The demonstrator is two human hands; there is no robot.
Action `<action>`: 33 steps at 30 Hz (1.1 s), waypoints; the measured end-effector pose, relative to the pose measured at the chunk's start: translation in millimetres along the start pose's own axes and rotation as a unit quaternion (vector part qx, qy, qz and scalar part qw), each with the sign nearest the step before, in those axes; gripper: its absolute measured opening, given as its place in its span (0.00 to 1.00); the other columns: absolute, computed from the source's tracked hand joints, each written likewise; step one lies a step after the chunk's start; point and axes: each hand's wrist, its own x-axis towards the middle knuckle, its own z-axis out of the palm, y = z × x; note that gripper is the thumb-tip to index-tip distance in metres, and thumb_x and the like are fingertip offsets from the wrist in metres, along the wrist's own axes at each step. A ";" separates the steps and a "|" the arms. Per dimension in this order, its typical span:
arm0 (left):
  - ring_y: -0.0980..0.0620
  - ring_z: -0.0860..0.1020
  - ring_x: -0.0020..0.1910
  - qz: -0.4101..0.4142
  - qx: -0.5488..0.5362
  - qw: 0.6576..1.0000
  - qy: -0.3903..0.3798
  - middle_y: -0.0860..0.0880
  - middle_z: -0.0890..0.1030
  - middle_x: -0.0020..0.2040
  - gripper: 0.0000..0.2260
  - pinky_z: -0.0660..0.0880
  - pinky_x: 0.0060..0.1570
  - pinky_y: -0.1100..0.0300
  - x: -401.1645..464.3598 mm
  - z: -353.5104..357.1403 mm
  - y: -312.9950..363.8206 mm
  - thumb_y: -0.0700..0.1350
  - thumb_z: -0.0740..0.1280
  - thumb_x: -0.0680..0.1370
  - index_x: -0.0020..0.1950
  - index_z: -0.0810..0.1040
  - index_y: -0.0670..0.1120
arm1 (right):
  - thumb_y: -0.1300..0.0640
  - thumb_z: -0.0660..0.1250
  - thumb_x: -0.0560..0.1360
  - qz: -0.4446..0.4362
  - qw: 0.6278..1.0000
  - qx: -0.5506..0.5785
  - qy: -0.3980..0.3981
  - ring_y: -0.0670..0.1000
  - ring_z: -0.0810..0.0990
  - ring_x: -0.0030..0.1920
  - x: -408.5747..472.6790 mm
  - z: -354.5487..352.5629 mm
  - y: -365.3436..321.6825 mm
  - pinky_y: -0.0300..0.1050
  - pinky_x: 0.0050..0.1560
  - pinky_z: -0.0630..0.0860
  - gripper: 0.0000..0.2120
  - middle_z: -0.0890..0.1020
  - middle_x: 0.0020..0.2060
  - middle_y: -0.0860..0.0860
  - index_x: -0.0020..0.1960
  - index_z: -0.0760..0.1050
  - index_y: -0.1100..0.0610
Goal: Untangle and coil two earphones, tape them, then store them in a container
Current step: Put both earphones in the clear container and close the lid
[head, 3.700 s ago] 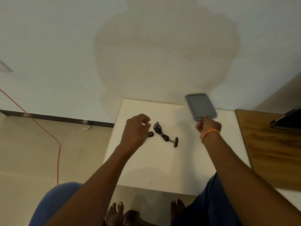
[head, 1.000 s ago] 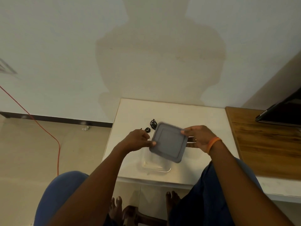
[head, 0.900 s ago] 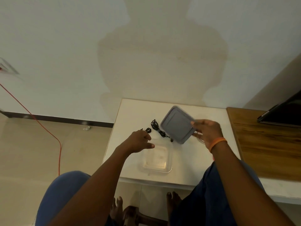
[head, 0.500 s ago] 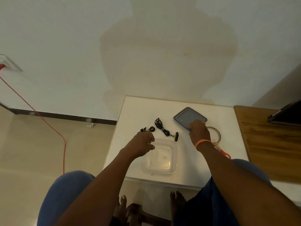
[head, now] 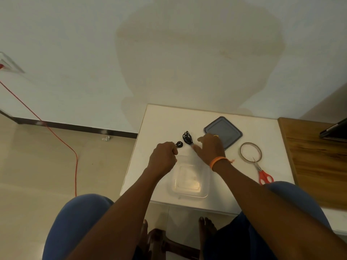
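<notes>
One coiled earphone (head: 179, 144) is sitting pinched in the curled left hand (head: 163, 158); the other coil (head: 187, 137) is lying just right, the right hand (head: 211, 148) touching it, fingers spread. The clear container (head: 189, 180) is sitting nearer, lid (head: 223, 131) farther right.

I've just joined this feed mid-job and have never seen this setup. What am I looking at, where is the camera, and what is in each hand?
There is no machine here: a person works with two bare hands. The single picture comes from a camera worn on their head, looking down at a small white table. The left hand grips a small coiled black earphone. The right hand, with an orange wristband, reaches with straight fingers to the second coiled earphone, which lies on the table. Near the person sits an open clear container. Its grey lid lies farther back, with a roll of tape and red-handled scissors to the right.
</notes>
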 end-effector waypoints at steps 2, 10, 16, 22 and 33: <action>0.46 0.80 0.45 -0.024 0.007 0.999 0.025 0.48 0.81 0.48 0.09 0.77 0.43 0.54 0.1 0.3 -1.9 0.35 0.71 0.71 0.45 0.78 0.48 | 0.42 0.65 0.76 -0.002 0.999 -0.040 -0.036 0.58 0.78 0.52 -0.7 9.3 -5.9 0.50 0.52 0.73 0.19 0.81 0.49 0.56 0.53 0.81 0.58; 0.42 0.82 0.44 -0.131 -0.038 0.991 -0.009 0.48 0.77 0.48 0.19 0.81 0.44 0.50 -2.4 0.5 -5.1 0.48 0.78 0.69 0.54 0.75 0.43 | 0.52 0.72 0.71 0.110 0.988 0.068 -0.080 0.55 0.83 0.40 18.4 -5.1 -5.4 0.49 0.44 0.81 0.09 0.85 0.39 0.55 0.45 0.84 0.57; 0.51 0.79 0.24 -0.166 -0.075 0.981 -0.061 0.44 0.79 0.34 0.13 0.77 0.26 0.65 -0.4 8.6 -7.9 0.45 0.76 0.72 0.45 0.75 0.40 | 0.55 0.77 0.68 0.153 0.953 0.260 -0.019 0.52 0.83 0.32 0.8 -32.0 -13.5 0.50 0.40 0.83 0.07 0.83 0.30 0.52 0.36 0.83 0.59; 0.46 0.84 0.28 -0.197 -0.141 0.969 -0.045 0.42 0.84 0.35 0.15 0.83 0.35 0.55 -4.3 10.7 -4.4 0.43 0.78 0.70 0.50 0.78 0.38 | 0.53 0.78 0.66 0.145 0.928 0.342 -0.005 0.40 0.80 0.30 -48.9 -47.9 -35.3 0.29 0.30 0.72 0.08 0.82 0.27 0.44 0.31 0.81 0.53; 0.40 0.84 0.44 -0.183 -0.145 0.972 -0.031 0.38 0.84 0.46 0.15 0.82 0.46 0.46 -11.0 11.3 -6.3 0.41 0.77 0.70 0.50 0.78 0.35 | 0.45 0.71 0.71 0.182 0.976 0.116 -0.034 0.53 0.78 0.44 -80.1 -20.2 -22.8 0.48 0.50 0.71 0.11 0.82 0.33 0.47 0.37 0.82 0.52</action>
